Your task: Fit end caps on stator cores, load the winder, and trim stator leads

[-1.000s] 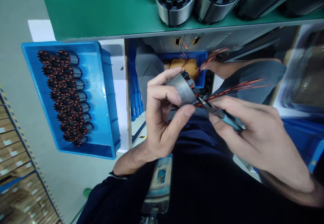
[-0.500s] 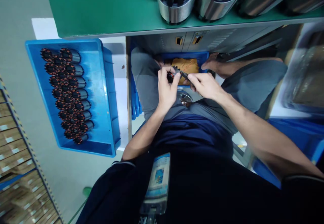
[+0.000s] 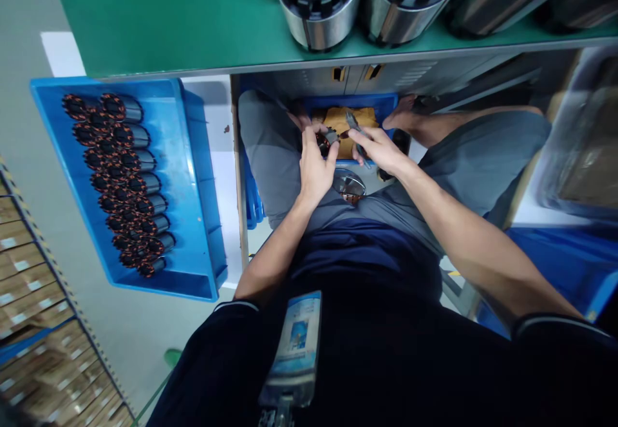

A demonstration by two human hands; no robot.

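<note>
Low between my knees, my left hand (image 3: 315,161) is closed around a small motor stator (image 3: 331,137) with copper windings at its open end. Close to its right, my right hand (image 3: 379,149) grips a pair of wire cutters (image 3: 352,121). The tool's jaws point up and away, a little apart from the stator. Below both hands lies a blue bin (image 3: 381,100) with crumpled yellow material (image 3: 367,116) in it. My fingers hide part of the stator and most of the tool's handles.
To the left, a blue tray (image 3: 186,221) holds rows of wound stators (image 3: 149,183). Large metal cylinders (image 3: 321,31) with black slotted tops stand on the green bench (image 3: 168,21) in front. A round metal dish (image 3: 350,183) sits below my hands. At right is a blue crate (image 3: 555,253).
Both hands have dropped from near the camera to low over the bin, with the stator and cutters. The long copper wire ends seen at the stator earlier no longer show. The cutters now point upward.
</note>
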